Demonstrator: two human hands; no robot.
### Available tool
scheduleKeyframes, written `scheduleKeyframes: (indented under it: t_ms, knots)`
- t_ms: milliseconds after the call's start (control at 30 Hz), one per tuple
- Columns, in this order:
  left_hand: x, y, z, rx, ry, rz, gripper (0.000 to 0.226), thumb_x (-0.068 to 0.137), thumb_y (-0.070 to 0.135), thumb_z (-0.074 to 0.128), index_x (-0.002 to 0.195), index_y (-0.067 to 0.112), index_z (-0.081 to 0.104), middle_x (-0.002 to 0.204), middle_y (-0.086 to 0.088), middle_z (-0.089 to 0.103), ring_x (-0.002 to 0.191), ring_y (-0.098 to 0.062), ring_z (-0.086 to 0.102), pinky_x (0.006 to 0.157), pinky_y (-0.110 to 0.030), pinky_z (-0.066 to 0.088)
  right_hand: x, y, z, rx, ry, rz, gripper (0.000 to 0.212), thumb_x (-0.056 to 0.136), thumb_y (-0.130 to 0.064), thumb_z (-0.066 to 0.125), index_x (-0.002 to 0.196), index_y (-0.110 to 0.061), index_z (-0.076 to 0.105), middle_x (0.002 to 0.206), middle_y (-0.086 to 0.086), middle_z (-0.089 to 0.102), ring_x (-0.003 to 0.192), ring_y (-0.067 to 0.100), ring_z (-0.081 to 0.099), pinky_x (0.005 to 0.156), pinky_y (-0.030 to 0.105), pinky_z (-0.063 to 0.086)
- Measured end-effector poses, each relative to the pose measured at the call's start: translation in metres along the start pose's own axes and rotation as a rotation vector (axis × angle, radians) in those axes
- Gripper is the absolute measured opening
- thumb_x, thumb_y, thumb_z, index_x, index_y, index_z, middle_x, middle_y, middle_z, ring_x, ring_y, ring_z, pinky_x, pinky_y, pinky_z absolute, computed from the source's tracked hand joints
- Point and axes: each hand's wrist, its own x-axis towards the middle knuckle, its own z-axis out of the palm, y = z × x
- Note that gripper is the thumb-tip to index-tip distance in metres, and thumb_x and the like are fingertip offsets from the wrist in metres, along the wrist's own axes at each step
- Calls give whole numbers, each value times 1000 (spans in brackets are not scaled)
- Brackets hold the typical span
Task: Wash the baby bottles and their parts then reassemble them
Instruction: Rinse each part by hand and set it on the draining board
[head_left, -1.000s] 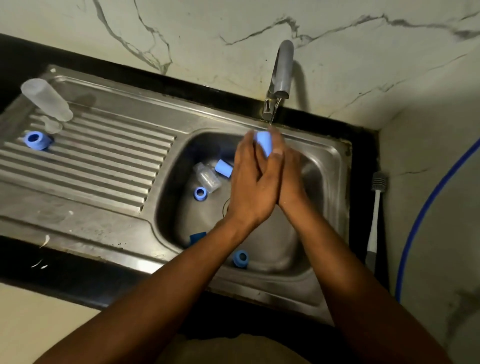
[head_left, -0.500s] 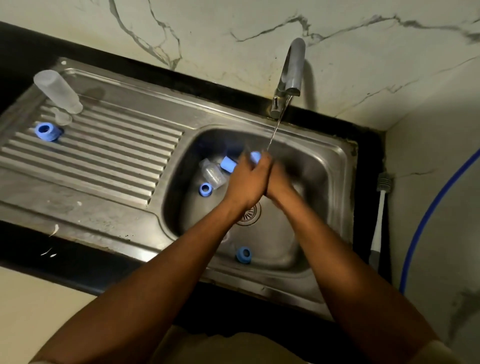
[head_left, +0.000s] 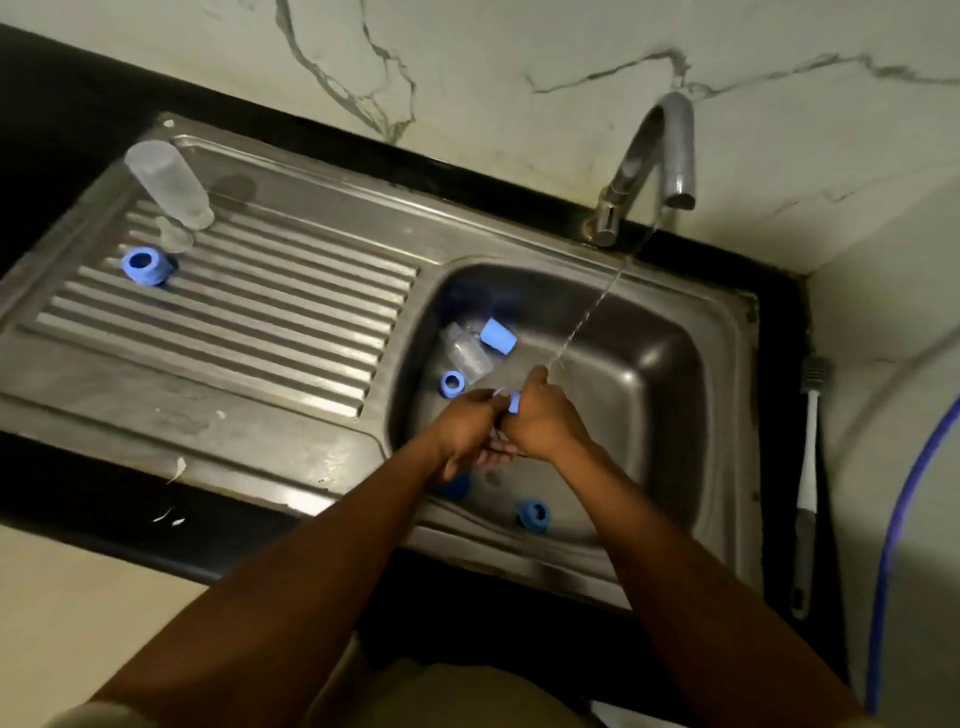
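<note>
- The right hand held a blue part low in the sink, fingers curled round it.
- The left hand met the part from the other side. Blur hid whether its fingers pinched or only rubbed.
- The stream from the tap struck the top of the right hand, not the part. The part likely needed to go under the stream and be turned, so water reached its inside.
- A firm hold was advisable, as a wet part would probably slip.
- Also in the sink lay a bottle, a cap and two rings, all presumably awaiting washing.
- On the drainboard stood a second bottle, with a teat and a third ring beside it.
- The steel sink sat in a dark bench against a marble wall.
- A brush lay to the right, near a blue hose.
</note>
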Motion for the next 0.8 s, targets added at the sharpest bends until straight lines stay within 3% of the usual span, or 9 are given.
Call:
scheduleKeyframes:
  t_ms: [100, 267, 400, 500, 567, 633, 700, 800]
  knots:
    - [-3, 17, -35, -269, 95, 176, 33, 101, 30, 53, 118, 7, 70, 103, -13, 75, 83, -20, 70, 61, -27, 56, -6, -57, -14, 78, 108, -165, 44, 88, -25, 64, 126, -14, 46, 111, 14, 58, 102, 31, 58, 84, 39, 46]
    - [-43, 61, -143, -532, 132, 255, 39, 95, 32, 58, 113, 0, 71, 104, -21, 69, 73, -27, 63, 57, -30, 49, -20, -164, 2, 515, 170, -378, 43, 83, -18, 75, 122, -17, 54, 101, -2, 64, 92, 16, 62, 81, 30, 52]
    - [-80, 72, -227, -612, 206, 341, 45, 103, 34, 46, 120, -2, 67, 103, -22, 68, 76, -27, 57, 54, -28, 44, -17, -241, 37, 588, 140, -528, 33, 87, -15, 74, 117, -12, 59, 97, 1, 67, 88, 16, 63, 79, 31, 53]
    - [-102, 67, -277, -502, 406, 383, 43, 107, 38, 40, 106, 8, 71, 90, -9, 77, 76, -24, 71, 56, -30, 54, -9, -297, 72, 522, 71, -586, 38, 90, -20, 71, 125, -13, 58, 110, 5, 64, 98, 15, 59, 89, 33, 50]
    - [-105, 60, -309, -375, 661, 424, 42, 105, 35, 40, 93, 10, 70, 81, -9, 76, 76, -29, 74, 63, -41, 61, -3, -329, 93, 467, 41, -613, 41, 92, -27, 69, 129, -16, 56, 116, 4, 63, 103, 16, 58, 92, 32, 47]
    - [-103, 53, -338, -115, 926, 476, 33, 99, 28, 43, 89, 9, 69, 83, -9, 74, 83, -33, 71, 74, -49, 59, 0, -354, 110, 428, 40, -638, 41, 93, -30, 67, 129, -15, 56, 117, 4, 64, 105, 19, 59, 91, 32, 47]
    - [-102, 50, -357, 84, 1017, 507, 24, 95, 14, 50, 105, 11, 72, 96, -4, 73, 89, -27, 68, 78, -41, 55, 3, -374, 123, 395, 48, -639, 39, 93, -30, 66, 128, -15, 55, 114, 6, 65, 103, 22, 60, 89, 34, 47]
    - [-98, 48, -375, 211, 995, 568, 37, 93, 6, 53, 126, 13, 68, 111, -3, 72, 99, -20, 66, 81, -30, 48, 7, -388, 140, 433, 44, -596, 34, 93, -27, 67, 123, -17, 55, 109, 7, 64, 99, 24, 61, 86, 35, 48]
